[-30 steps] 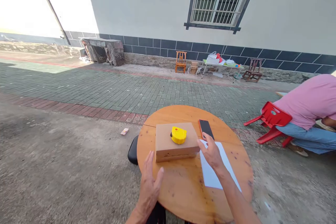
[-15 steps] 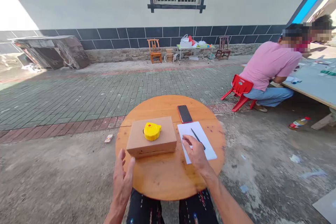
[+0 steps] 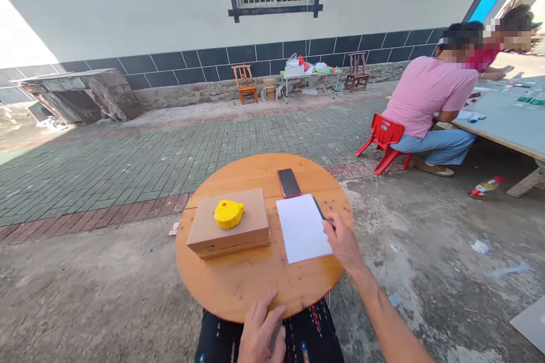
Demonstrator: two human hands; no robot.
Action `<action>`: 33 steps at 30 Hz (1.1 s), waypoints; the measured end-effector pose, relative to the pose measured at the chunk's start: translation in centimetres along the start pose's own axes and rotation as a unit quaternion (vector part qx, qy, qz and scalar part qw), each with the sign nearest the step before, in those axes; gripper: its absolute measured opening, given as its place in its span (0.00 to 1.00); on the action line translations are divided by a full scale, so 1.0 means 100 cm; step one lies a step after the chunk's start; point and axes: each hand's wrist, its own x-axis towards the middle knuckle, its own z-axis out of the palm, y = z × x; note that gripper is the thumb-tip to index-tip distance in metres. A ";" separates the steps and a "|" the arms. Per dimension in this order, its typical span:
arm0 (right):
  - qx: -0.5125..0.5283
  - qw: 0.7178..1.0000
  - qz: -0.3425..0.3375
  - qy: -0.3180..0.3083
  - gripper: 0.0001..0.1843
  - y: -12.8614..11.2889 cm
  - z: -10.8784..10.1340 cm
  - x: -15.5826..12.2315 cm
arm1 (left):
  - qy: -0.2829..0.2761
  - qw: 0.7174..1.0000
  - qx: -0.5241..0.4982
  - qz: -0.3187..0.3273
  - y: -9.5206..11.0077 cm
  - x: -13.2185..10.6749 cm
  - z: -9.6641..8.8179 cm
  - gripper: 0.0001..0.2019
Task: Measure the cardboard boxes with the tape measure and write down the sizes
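Note:
My right hand is closed on a dark pen at the right edge of a white sheet of paper. The paper lies flat on a round wooden table. At the table's near edge is my left hand, its fingers apart and nothing in them. To the left of the paper sits a closed cardboard box, with a yellow tape measure on top. Just beyond the paper lies a dark-screened phone with a red edge.
A person in a pink shirt sits on a red chair at a larger table on the right, with another person beyond. A bottle lies on the ground. Against the wall stand a wooden chair and a cluttered small table.
My right hand has taken hold of the pen and moved it to the paper's right edge. My left hand has gone from beside the box to the table's near edge.

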 end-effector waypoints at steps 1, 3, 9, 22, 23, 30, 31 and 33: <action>0.036 0.999 -0.003 0.001 0.20 0.010 -0.010 -0.011 | -0.017 1.000 0.006 -0.001 0.003 0.006 -0.001 0.16; 0.221 0.975 0.008 0.006 0.22 0.031 -0.029 -0.037 | -0.050 0.999 0.015 -0.015 0.011 0.021 -0.001 0.17; 0.478 0.869 0.119 -0.047 0.23 0.070 -0.050 -0.109 | -0.182 0.981 0.059 -0.041 0.041 0.091 0.025 0.28; 0.441 0.885 0.030 0.143 0.17 0.053 -0.029 -0.103 | -0.201 0.974 0.101 0.000 0.032 0.084 0.033 0.30; 0.429 0.894 0.034 0.126 0.16 0.048 -0.025 -0.100 | -0.200 0.974 0.102 0.000 0.031 0.081 0.032 0.31; 0.366 0.930 -0.007 0.024 0.18 0.023 -0.002 -0.077 | -0.198 0.975 0.104 -0.003 0.033 0.083 0.035 0.30; 0.362 0.932 -0.013 0.007 0.20 0.022 0.000 -0.072 | -0.199 0.974 0.105 -0.002 0.033 0.084 0.035 0.30; 0.353 0.935 -0.013 -0.017 0.20 0.020 0.008 -0.062 | -0.202 0.974 0.104 -0.001 0.034 0.085 0.036 0.30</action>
